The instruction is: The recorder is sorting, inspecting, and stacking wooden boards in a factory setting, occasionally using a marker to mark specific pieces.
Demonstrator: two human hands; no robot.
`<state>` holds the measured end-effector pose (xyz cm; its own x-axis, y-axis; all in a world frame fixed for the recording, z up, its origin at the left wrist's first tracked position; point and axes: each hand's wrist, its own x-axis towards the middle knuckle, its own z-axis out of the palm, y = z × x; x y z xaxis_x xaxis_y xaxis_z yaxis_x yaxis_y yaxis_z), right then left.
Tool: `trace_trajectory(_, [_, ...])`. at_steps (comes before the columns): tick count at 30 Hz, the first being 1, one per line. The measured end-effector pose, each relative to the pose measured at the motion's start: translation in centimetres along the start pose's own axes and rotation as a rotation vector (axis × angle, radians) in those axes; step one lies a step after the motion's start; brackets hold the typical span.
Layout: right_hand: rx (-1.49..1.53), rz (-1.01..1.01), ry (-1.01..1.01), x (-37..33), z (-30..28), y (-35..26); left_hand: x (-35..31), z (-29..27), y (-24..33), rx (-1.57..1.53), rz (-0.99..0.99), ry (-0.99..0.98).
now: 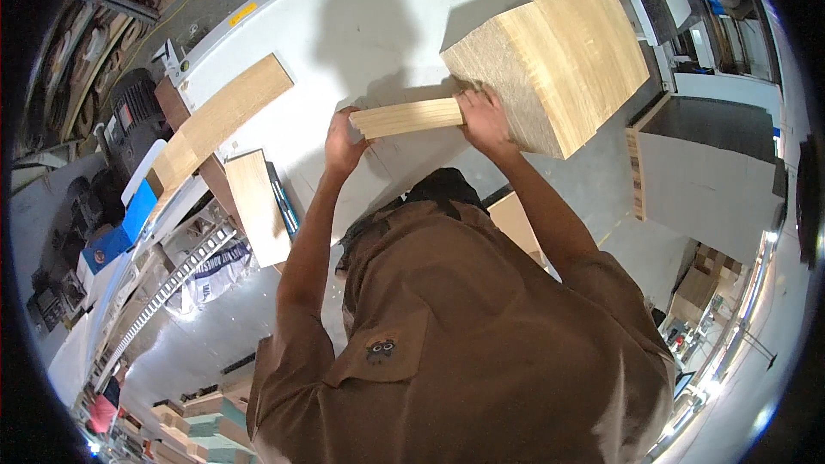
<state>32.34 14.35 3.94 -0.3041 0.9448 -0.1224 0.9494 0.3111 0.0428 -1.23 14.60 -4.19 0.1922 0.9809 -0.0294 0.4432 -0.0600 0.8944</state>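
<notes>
A pale wooden block, its face marked with fine lengthwise lines, spans the space between a person's two bare hands at 12 o'clock, above the middle of the view. The left hand, toward 11 o'clock, has its grip closed around the block's left end; the right hand, at 1 o'clock, grasps the other end. Whether the block touches the white worktop beneath is hard to tell. Just beyond the right hand, between 1 and 2 o'clock, stands a large wooden mass, much bigger than the held block. At 10 o'clock a long wooden board lies slantwise; at 9 o'clock is a shorter pale board, with slim blue and dark items along its right side. Farther out at 9 o'clock sits a blue box, its contents hidden. Between 8 and 9 o'clock is a crumpled, printed white bag; what it holds cannot be seen. Curved wooden pieces crowd together at 10 o'clock, near the rim. The person's brown shirt fills the area around 6 o'clock.
</notes>
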Motion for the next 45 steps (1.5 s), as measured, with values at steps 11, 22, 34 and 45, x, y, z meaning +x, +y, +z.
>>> trace_trajectory(11, [0.767, 0.568, 0.234, -5.3, 3.6, -6.5, -1.0, -3.8, -0.7, -0.147, -0.112, -0.087])
trace_trajectory(22, [1.558, 0.632, 0.233, -4.9, 5.0, -6.5, -1.7, -1.9, 1.4, -0.401, -0.105, -0.034])
trace_trajectory(34, [1.496, 0.629, 0.245, -5.1, 5.4, -6.5, -1.9, -1.6, 1.5, -0.443, -0.133, 0.001])
trace_trajectory(45, [0.94, 0.313, 0.262, -5.2, 4.9, -2.5, 1.3, -3.9, -6.6, -0.341, 0.065, -0.119])
